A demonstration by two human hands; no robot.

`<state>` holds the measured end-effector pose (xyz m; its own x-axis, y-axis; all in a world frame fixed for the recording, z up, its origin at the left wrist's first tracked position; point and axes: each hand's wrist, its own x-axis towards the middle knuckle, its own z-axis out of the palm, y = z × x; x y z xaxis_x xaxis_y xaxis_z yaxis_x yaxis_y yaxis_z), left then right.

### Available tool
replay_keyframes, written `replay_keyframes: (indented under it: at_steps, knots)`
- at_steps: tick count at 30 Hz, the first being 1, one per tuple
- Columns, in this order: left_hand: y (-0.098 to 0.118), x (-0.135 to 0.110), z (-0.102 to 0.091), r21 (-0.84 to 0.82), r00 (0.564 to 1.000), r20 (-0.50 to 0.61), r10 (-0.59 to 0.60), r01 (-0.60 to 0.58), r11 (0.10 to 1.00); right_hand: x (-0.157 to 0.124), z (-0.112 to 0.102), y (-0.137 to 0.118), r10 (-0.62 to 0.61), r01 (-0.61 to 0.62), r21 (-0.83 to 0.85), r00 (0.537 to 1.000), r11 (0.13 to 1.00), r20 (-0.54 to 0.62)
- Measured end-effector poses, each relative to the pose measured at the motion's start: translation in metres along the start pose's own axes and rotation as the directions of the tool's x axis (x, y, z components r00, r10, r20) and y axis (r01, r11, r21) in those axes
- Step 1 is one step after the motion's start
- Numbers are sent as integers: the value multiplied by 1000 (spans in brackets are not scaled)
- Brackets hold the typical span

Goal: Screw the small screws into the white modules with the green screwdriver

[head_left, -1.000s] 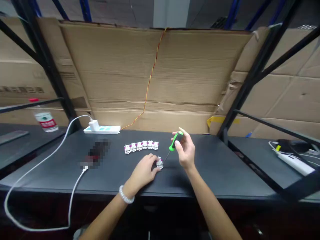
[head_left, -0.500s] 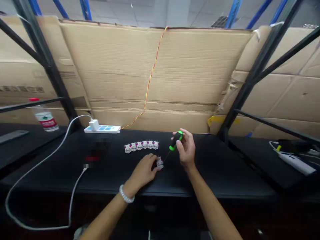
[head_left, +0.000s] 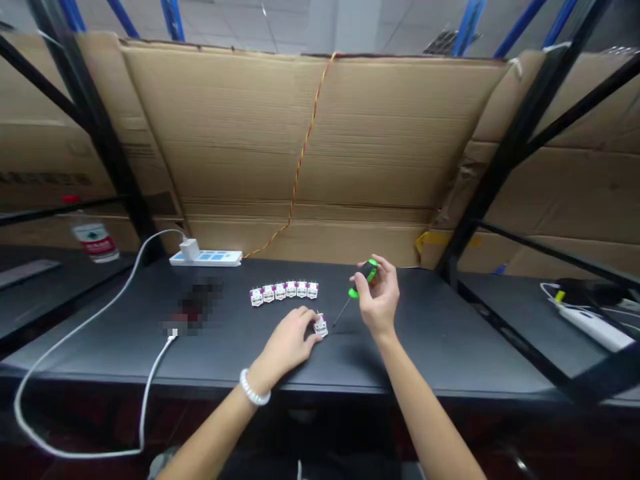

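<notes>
Both hands are over the dark tabletop (head_left: 425,353). The left hand (head_left: 289,341) lies low and flat-ish, its fingertips (head_left: 311,337) against a small white terminal block with magenta parts (head_left: 321,325), pinning it to the table. The right hand (head_left: 377,300) is raised and closed narrowly around the green-and-black handle of a small screwdriver (head_left: 367,277), with the thin shaft angled down and left. The shaft's tip ends just beside the block; whether it touches cannot be told from this view. A beaded bracelet (head_left: 252,388) circles the left wrist. Six more blocks (head_left: 284,292) stand in a tight row behind the left hand, well short of the table's back edge. Further left, a pixelated, unreadable object (head_left: 194,305) lies on the table beside the end of a white charging cable (head_left: 95,313), which loops off the front edge and runs up to a charger (head_left: 189,249) in a white power strip (head_left: 205,259). A plastic bottle with a red cap (head_left: 95,239) stands beyond the left of the table. A twisted red-and-yellow wire (head_left: 300,167) runs down a cardboard sheet (head_left: 380,147) behind the table, between black rack posts (head_left: 520,127). Another white power strip (head_left: 595,329) sits on the right-hand shelf.
</notes>
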<state>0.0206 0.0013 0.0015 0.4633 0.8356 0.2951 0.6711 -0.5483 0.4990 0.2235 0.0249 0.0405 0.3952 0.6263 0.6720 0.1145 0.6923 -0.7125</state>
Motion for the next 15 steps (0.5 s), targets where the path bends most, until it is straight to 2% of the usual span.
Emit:
replay_keyframes:
  at_steps: [4,8,11,15]
  knots:
    - [0,-1,0,2,1000,9,-12,12,1000,-1,-6,1,-33,38,-35,993,999,117]
    - [1,-3,-1,-34,1000,-18,12,-13,999,-2,-11,4,-46,71,-80,959,994,280]
    - [3,-4,-2,-80,995,-70,72,-78,994,-2,-13,5,-44,74,-90,953,993,298]
    - [4,-2,1,-90,989,-52,141,-145,985,-2,-12,5,-54,82,-85,954,993,293]
